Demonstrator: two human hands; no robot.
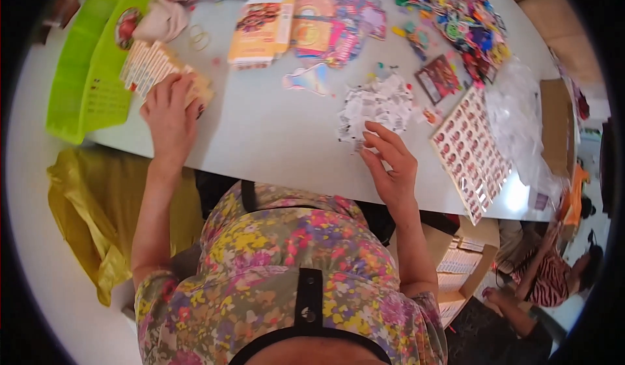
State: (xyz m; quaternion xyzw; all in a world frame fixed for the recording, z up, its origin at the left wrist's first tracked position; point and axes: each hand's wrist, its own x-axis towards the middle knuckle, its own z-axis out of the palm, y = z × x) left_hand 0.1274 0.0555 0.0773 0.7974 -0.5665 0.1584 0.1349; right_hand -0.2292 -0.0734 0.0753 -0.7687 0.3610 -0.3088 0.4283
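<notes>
My left hand [170, 114] curls over the near end of a fanned row of small cream-and-orange cartons [146, 66], its fingers bent around them. Part of that row is hidden beneath the fingers. Toward the middle, my right hand [394, 163] is at the near edge of a loose pile of white printed paper slips [381, 101]. Its thumb and forefinger close on what looks like the edge of one slip, mostly hidden. Between the hands, farther back, lie a flat orange-and-white box [260, 30] and a shiny iridescent piece [309, 80].
A lime-green plastic basket [78, 92] stands at the left. Colourful trinkets [456, 13] heap at the back right. A sticker sheet [472, 147] and clear plastic bags [517, 118] lie rightward. Below the table, an open cardboard box [465, 267] holds cartons. Another person [553, 274] is at lower right.
</notes>
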